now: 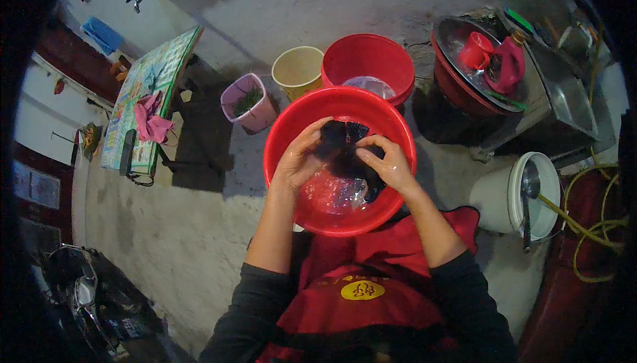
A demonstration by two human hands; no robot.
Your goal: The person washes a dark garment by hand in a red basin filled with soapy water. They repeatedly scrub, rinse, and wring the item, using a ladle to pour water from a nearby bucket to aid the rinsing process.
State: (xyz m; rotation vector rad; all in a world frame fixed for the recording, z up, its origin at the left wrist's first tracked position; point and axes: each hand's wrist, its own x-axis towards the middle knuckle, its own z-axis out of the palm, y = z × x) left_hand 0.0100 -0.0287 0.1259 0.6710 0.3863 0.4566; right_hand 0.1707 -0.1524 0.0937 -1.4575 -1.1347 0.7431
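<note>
A dark, wet cloth (pixel 348 156) is held up over a red plastic basin (pixel 278 174) that has some water with suds (pixel 338 196) in it. My left hand (pixel 302 154) grips the cloth's left side, fingers curled at its top edge. On the other side my right hand (pixel 388 161) pinches the cloth between thumb and fingers. The cloth's lower part hangs down at the basin's right inner side. The basin rests in front of my red apron (pixel 328 253), which bears a yellow emblem.
Beyond the basin stand a red bucket (pixel 368 54), a cream bucket (pixel 298 64) and a pink planter (pixel 256 114). A white bucket (pixel 490 196) lies at right, below a metal bowl (pixel 450 39) holding a red mug (pixel 475 52). At left, a folding table (pixel 149 74) carries a pink cloth (pixel 149 119).
</note>
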